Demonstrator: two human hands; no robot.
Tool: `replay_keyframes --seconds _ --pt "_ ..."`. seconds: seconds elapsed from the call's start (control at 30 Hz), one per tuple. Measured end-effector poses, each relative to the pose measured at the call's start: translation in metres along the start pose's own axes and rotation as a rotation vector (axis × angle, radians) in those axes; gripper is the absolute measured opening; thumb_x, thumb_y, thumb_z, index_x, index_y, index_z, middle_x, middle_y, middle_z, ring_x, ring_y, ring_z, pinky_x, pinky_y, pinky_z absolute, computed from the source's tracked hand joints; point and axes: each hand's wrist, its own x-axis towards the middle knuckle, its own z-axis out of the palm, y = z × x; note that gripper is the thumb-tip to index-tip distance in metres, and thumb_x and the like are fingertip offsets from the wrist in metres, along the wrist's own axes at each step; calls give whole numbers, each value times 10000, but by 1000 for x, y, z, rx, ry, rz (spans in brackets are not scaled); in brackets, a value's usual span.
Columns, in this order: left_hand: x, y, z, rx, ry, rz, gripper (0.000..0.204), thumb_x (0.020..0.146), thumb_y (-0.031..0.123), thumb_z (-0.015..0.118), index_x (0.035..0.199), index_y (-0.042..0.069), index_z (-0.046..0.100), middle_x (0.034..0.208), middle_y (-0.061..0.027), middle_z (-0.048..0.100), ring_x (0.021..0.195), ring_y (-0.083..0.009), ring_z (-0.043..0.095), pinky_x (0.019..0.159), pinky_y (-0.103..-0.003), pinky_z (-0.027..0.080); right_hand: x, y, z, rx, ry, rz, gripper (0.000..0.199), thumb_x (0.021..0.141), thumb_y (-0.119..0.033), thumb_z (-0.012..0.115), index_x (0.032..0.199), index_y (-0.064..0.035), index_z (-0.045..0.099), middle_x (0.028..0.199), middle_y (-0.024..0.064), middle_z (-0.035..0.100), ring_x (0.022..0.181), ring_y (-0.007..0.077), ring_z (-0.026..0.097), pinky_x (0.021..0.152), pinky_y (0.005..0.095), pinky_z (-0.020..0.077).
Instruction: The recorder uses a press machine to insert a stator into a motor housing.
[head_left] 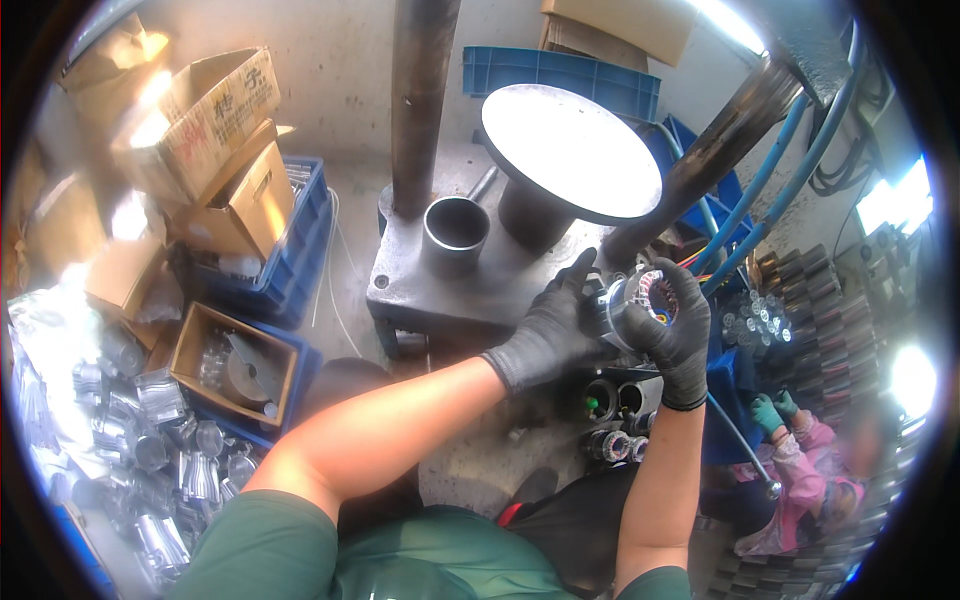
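Both black-gloved hands are at a motor stator [657,293] with copper windings and coloured leads, raised in front of the steel press table [400,283]. My left hand [556,325] holds its silvery side from the left, one finger stretched up along it. Around its right side curl the fingers of my right hand [677,335], with the thumb at the front. The palm side of my left hand is hidden. Beyond them, a short open steel tube [455,229] stands on the table, beside a large round plate [570,150] on a thick stem.
Steel columns [420,110] rise from the table, with blue hoses [790,180] at the right. Several stators [606,445] lie below my hands. Left are cardboard boxes [205,130], blue crates [300,270] and shiny metal housings [150,450]. A co-worker in pink sleeves [800,470] works at right.
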Motion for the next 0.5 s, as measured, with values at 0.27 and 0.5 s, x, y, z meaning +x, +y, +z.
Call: replay_keyframes --seconds 0.27,0.5 --pt "-1 -3 2 -90 22 9 1124 756 322 929 1590 91 211 1491 -161 468 1400 -310 486 1228 -491 401 1 2 -2 -242 -67 16 640 745 -212 898 1297 3 657 1233 136 650 1192 265 631 1057 394 524" --pt "-1 -5 2 -153 32 23 883 851 392 848 1511 84 348 1447 -130 514 1356 -308 515 1209 -533 409 0 -1 -15 -266 -227 -71 914 736 -431 954 1433 14 566 1393 181 591 1302 302 579 1133 407 473"
